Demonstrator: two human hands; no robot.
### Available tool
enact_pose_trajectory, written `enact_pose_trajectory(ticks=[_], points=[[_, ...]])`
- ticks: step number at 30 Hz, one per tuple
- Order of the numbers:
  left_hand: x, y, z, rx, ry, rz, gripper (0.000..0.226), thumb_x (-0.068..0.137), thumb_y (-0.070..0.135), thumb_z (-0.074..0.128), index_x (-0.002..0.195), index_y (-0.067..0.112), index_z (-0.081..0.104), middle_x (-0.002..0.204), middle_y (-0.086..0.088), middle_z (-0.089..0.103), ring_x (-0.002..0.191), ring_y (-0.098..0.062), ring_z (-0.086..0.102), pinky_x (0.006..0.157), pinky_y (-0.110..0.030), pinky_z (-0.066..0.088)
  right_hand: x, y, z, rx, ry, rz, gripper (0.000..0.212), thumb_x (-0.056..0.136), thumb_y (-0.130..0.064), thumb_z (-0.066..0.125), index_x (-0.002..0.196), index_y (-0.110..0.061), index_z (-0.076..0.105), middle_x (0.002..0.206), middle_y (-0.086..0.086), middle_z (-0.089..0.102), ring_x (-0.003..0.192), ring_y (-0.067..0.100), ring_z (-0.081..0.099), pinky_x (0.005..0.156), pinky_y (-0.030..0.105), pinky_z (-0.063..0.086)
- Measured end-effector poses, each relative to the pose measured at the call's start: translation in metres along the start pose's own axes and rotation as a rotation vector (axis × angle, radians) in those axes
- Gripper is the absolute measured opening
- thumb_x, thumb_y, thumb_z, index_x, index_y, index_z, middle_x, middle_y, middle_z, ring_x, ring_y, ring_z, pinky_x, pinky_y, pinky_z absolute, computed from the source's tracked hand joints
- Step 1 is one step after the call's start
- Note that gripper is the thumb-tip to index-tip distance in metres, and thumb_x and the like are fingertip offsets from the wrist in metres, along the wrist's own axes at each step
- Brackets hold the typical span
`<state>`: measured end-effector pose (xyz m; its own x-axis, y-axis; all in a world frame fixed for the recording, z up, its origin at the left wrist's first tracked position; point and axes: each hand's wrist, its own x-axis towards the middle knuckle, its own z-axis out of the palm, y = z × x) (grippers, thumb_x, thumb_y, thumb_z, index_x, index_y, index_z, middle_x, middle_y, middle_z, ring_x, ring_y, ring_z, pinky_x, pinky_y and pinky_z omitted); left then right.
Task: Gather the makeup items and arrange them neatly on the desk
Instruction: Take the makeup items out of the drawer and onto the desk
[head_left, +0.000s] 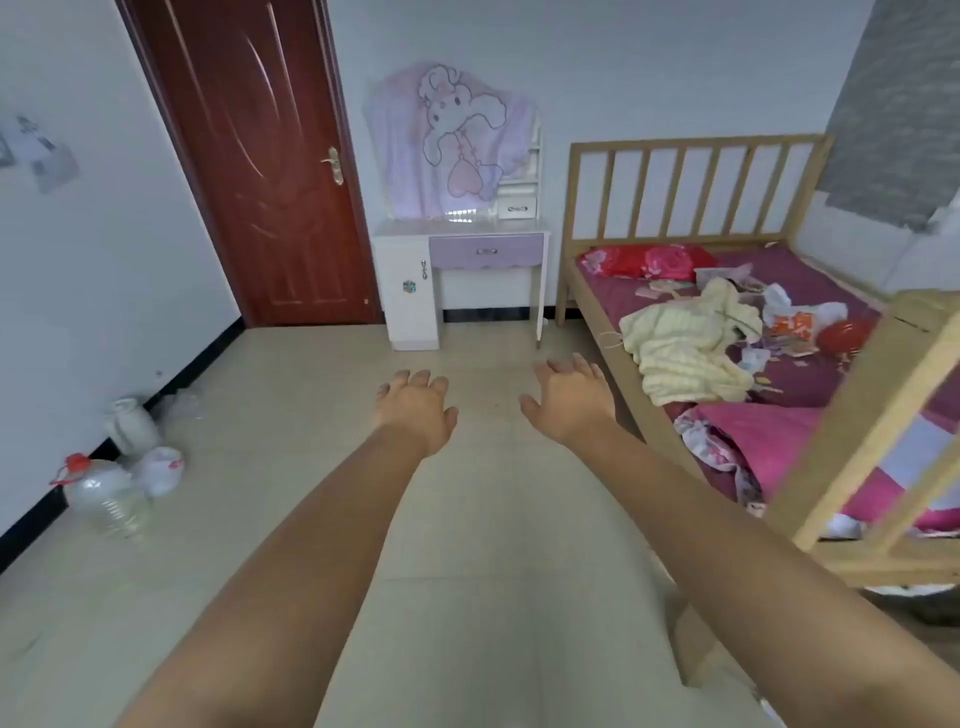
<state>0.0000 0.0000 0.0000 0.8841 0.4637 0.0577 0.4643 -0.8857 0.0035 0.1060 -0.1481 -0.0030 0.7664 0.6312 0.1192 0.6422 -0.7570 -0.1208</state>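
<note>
While both bare arms reach straight forward over the tiled floor (291, 467), the left hand (415, 410) hangs palm down with its fingers spread and loosely bent, its grip released and holding nothing; the right hand (569, 397) matches it just to the right, fingers splayed and thumb out, grip likewise released. Taking the white and lilac dressing table (462, 280) as the landmark, which serves as the worktop against the far wall: far to its left, along the left wall, a clear plastic jug with a red cap (101, 491) stands with a white jar (130, 423) and a white bag (161, 470) close by. Directly left of the dressing table is the closed dark red door (260, 156). Its mirror is covered by a pink cloth with a cartoon rabbit (452, 140), and its top looks bare from here. Both hands are in front of it, well apart from it, with open floor between. To its right stands the wooden bed (696, 182), its side rail running toward the camera just right of the right hand. On the purple mattress lie a cream knitted garment (685, 348), red pillows (649, 262) and a scatter of small items (779, 322) too blurred to identify; whether these are the makeup items cannot be told.
</note>
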Motion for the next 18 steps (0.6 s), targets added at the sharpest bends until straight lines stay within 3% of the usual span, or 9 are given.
enact_pose_trajectory(ticks=[10,18], points=[[0.269,-0.074,0.021,0.05,0.013,-0.076,0.049,0.096,0.037,0.032,0.14,0.016,0.027,0.15,-0.006,0.025,0.139,-0.028,0.016,0.111,-0.041,0.022,0.283,-0.007,0.035,-0.04,-0.001,-0.013,0.055,0.093,-0.044,0.037,0.138,-0.013,0.033,0.142,0.009,0.039,0.136,0.032,0.025,0.113,0.044,0.017],[0.526,-0.129,0.039,0.057,-0.008,-0.025,0.046,0.096,0.036,0.033,0.136,0.015,0.034,0.146,-0.006,0.031,0.135,-0.027,0.022,0.107,-0.039,0.026,0.531,-0.004,0.068,-0.001,-0.016,0.077,0.054,0.091,-0.047,0.038,0.134,-0.014,0.038,0.138,0.006,0.044,0.134,0.03,0.028,0.112,0.042,0.018]])
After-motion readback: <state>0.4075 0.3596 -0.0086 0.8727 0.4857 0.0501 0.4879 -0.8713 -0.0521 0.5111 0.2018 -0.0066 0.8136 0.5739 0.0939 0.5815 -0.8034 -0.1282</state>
